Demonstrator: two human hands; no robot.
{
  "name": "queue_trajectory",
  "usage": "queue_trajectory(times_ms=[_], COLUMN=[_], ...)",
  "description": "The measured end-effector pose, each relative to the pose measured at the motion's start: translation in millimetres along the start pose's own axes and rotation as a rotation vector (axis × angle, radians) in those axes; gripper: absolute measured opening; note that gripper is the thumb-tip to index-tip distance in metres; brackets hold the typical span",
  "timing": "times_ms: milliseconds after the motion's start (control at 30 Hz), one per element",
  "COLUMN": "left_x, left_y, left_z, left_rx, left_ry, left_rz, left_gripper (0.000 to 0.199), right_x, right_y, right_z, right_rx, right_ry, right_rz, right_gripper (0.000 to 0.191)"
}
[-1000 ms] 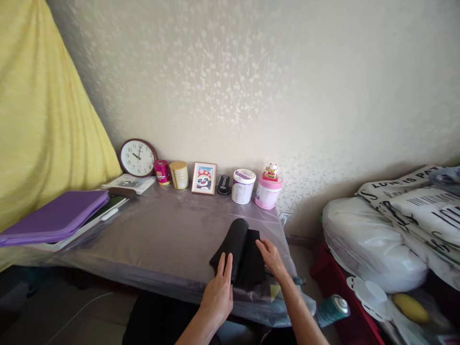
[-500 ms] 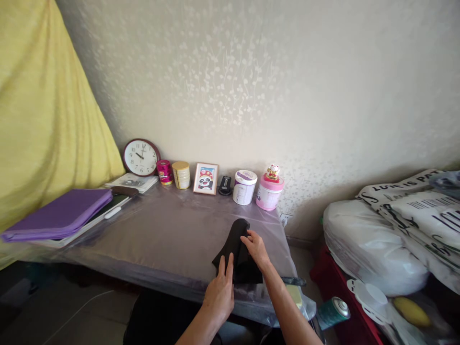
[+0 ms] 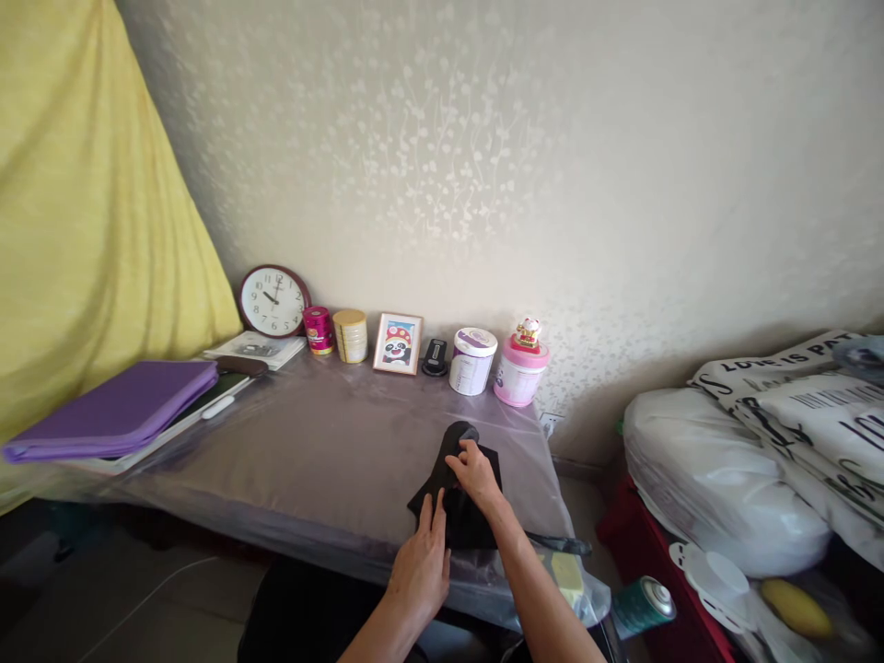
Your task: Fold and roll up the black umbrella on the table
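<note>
We see black cloth [image 3: 464, 527], partly folded, on plastic-covered table [image 3: 331, 442], near front edge, toward right end. Our left hand [image 3: 421, 560] lies open, fingers straight, on cloth's near left part. Our right hand [image 3: 475, 471] bends over upper part; we cannot tell whether it pinches fabric. Beyond, near wall [image 3: 622, 184]: white tub [image 3: 472, 366], pink-lidded jar [image 3: 517, 379].

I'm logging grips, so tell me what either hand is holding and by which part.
Black cloth: right hand at its far half, whether pinching can't be told; left hand laid on its near part.
</note>
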State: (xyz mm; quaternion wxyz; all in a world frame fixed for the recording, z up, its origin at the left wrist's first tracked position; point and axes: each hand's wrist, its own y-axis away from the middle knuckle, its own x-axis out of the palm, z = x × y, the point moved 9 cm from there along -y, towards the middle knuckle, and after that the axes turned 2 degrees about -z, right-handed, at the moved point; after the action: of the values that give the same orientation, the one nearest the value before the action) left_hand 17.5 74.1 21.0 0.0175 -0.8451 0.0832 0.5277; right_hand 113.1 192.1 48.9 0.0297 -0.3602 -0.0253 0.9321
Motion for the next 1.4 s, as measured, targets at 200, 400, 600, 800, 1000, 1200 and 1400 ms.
queue_trajectory(times_ms=[200,400,600,800,1000,1200,1400], left_x=[-3.8,-6.6,-5.1,0.6,2.2,3.5,4.3], left_y=[3.5,5.9,4.6,2.2,3.7,3.1,0.8], left_z=[-0.1,-4.6,-2.6,2.4,3.7,5.0,7.2], left_rx=[-0.005,-0.007,-0.008,-0.020,-0.034,-0.064,-0.090], left_ry=[0.034,-0.096,-0.095,-0.068,-0.031,-0.038,-0.033], left_rz=[-0.054,-0.026,-0.047,-0.067,-0.026,0.030,0.056], left_gripper=[0.080,0.082,0.073,0.064,0.062,0.064,0.064], right_x=[2.8,8.9,18.3,3.4,-11.8,3.1,1.6], right_y=[3.4,6.0,11.9,34.4,57.3,13.3,-38.0], right_z=[6.6,12.0,18.9,34.1,40.6,24.1,8.9], right_rx=[-0.028,-0.062,-0.130,-0.350,-0.683,-0.632,-0.513], right_ry=[-0.031,-0.076,-0.179,-0.236,0.024,0.187,0.135], right_rz=[0.049,0.114,0.253,0.195,-0.026,-0.042,-0.096], right_gripper=[0.034,0.031,0.018,0.020,0.023,0.029,0.029])
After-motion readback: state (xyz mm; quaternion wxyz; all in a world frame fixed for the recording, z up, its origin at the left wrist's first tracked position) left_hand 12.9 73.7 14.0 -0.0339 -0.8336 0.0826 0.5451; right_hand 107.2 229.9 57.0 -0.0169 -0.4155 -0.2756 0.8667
